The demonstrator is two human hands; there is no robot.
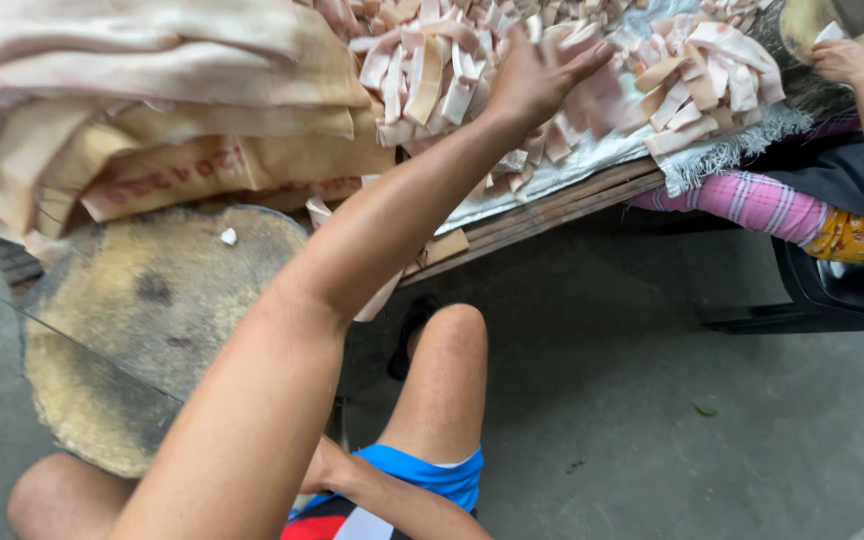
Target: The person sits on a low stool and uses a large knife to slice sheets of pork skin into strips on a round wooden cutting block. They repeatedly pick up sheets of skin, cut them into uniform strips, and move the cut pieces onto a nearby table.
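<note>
Round chopping block [142, 330] sits bare at left; the left hand [327, 470] rests by the thigh, grip unclear. Right hand [537, 80], fingers spread, presses on the strips [432, 75]; best gather them flat, perhaps in small bunches.

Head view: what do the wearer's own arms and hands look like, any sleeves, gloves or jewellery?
Both arms are bare, with no sleeve on the parts in view. The left hand wears no glove, and no ring or watch shows. The right hand is mostly hidden behind the left forearm; its forearm is bare too. No markings are visible.
</note>
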